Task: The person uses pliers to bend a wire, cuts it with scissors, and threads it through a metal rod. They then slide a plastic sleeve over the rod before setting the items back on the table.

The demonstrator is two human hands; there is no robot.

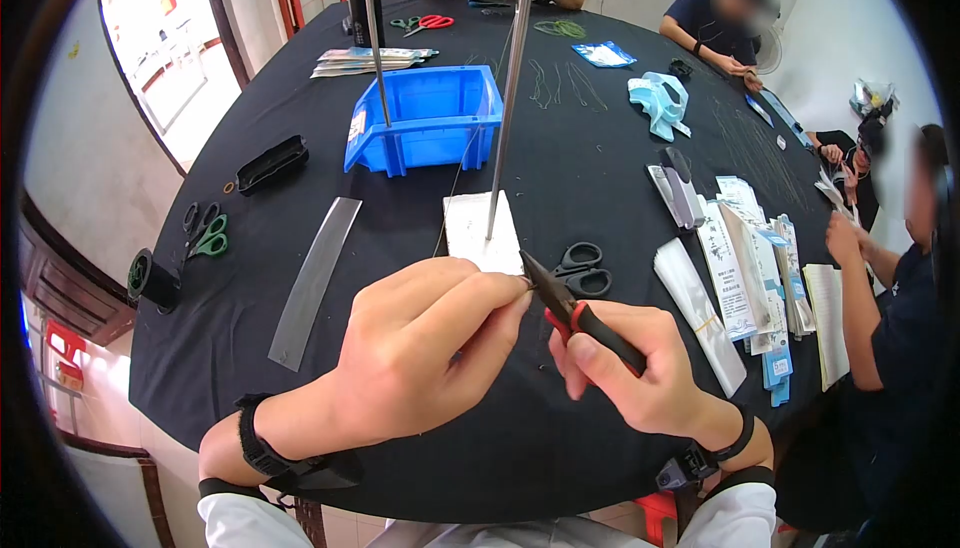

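Observation:
My right hand (640, 353) is wrapped round a pair of pliers (600, 333) with red-and-black handles. Their dark jaws point up and left, close to the fingertips of my left hand (420, 343). That hand is closed in a pinch, and what lies between its fingertips is too small to name. A thin line (453, 193) runs down to the back of my left hand, where it goes out of sight. Just beyond the hands, a metal rod (508, 108) rises from a white block (480, 223). Black scissors (582, 270) lie beside the pliers.
A blue bin (425, 153) stands past the block. Left lie a clear strip (315, 283), a black tray (272, 165) and green-handled scissors (208, 233). Right are a stapler (680, 191), plastic sleeves (700, 318) and printed packets (735, 268). Other people (725, 18) sit round the black-covered table.

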